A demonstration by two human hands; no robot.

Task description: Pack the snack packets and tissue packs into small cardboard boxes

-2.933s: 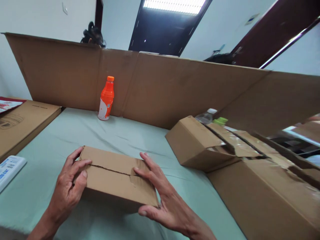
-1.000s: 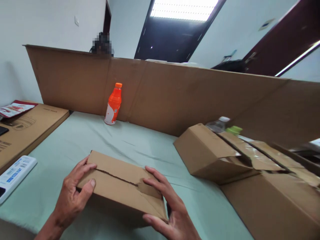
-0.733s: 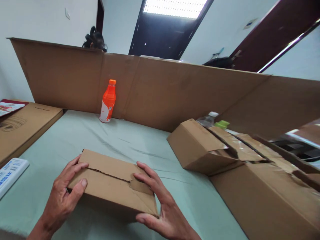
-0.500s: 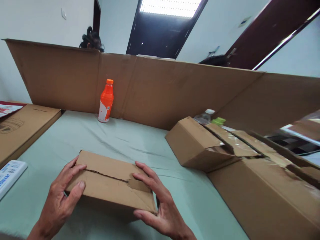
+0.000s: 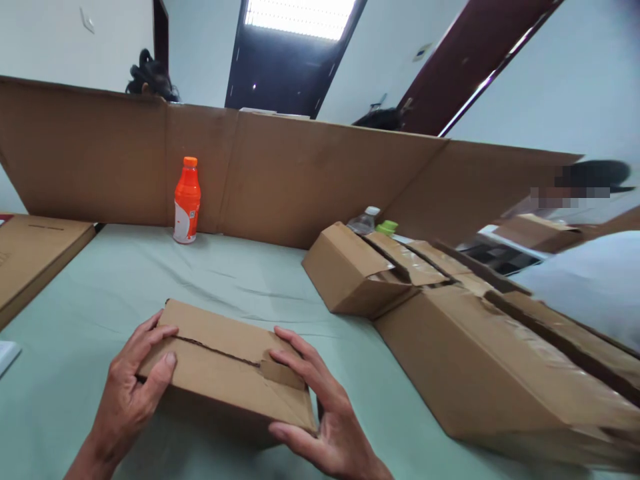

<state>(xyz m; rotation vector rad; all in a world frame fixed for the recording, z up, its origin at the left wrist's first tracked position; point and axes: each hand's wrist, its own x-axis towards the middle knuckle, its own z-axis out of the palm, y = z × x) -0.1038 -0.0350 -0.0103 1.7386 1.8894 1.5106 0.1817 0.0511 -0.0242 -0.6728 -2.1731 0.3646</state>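
A small brown cardboard box (image 5: 225,363) lies on the pale green table cover (image 5: 100,293) in front of me, its top flaps closed along a jagged seam. My left hand (image 5: 133,393) grips the box's left end, thumb on the near side and fingers over the top. My right hand (image 5: 320,413) holds the right end, with fingers lying on the top flap and the thumb under the near corner. Both hands are wrapped round the box.
An orange bottle (image 5: 187,200) stands at the back against a long cardboard wall (image 5: 300,180). Larger cardboard boxes (image 5: 450,333) lie at the right, with two bottle tops (image 5: 375,223) behind them. A flat carton (image 5: 30,257) sits at the left. A person's hair (image 5: 150,77) shows beyond the wall.
The view has swung to the right, bringing more of the large boxes into sight. Both hands keep the same hold on the small box, which has hardly moved.
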